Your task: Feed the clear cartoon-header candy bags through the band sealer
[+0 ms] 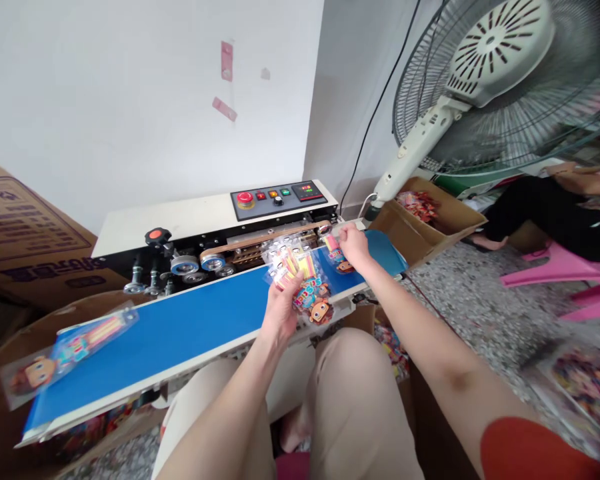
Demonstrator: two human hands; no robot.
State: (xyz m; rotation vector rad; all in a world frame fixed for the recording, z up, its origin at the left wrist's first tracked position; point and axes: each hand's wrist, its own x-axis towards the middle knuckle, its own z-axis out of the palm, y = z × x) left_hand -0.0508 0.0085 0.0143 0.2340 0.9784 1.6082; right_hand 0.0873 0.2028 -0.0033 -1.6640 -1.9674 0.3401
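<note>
My left hand (281,303) is closed on a fanned stack of clear printed packets (313,293), with a cartoon face and yellow and pink sticks showing. To its right, my right hand (353,245) pinches the upper part of a single packet (337,257) of the same kind, close to the sealing machine's feed end. Under both hands runs the blue conveyor belt (195,320). At the belt's far left end lies another packet (75,350), partly hanging over the edge.
The band sealer (195,220) carries a control panel (280,198) with a red stop button. A large fan (490,87) stands at right, by a cardboard box (420,227). Another box (35,227) is at left. A seated person's dark-clothed legs (545,213) and a pink stool (560,280) are far right.
</note>
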